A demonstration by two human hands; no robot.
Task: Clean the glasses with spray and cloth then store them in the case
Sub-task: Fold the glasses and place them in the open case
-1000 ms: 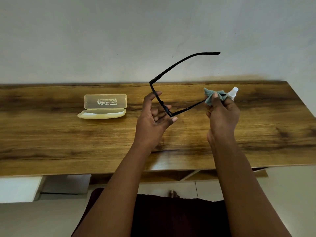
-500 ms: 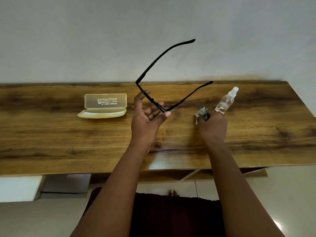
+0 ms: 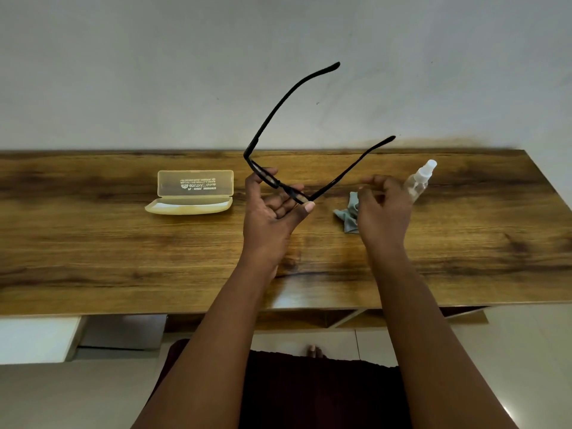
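Observation:
My left hand (image 3: 272,212) holds the black glasses (image 3: 278,125) by the front frame above the wooden table (image 3: 93,249), both arms unfolded and pointing up and right. The crumpled grey-blue cloth (image 3: 348,213) lies on the table just left of my right hand (image 3: 383,209). That hand hovers over the table with loosely bent fingers and holds nothing. The clear spray bottle (image 3: 422,179) with its white cap lies tilted just beyond it. The pale yellow glasses case (image 3: 193,193) sits open on the table to the left.
The table backs onto a white wall (image 3: 123,72). Its front edge is near my lap, with shelves and pale floor below. Bare wood stretches along the front and at both ends.
My right hand lowered the cloth to the table, let it go, and now sits just right of it. My left hand shifted the glasses left and tilted their arms higher.

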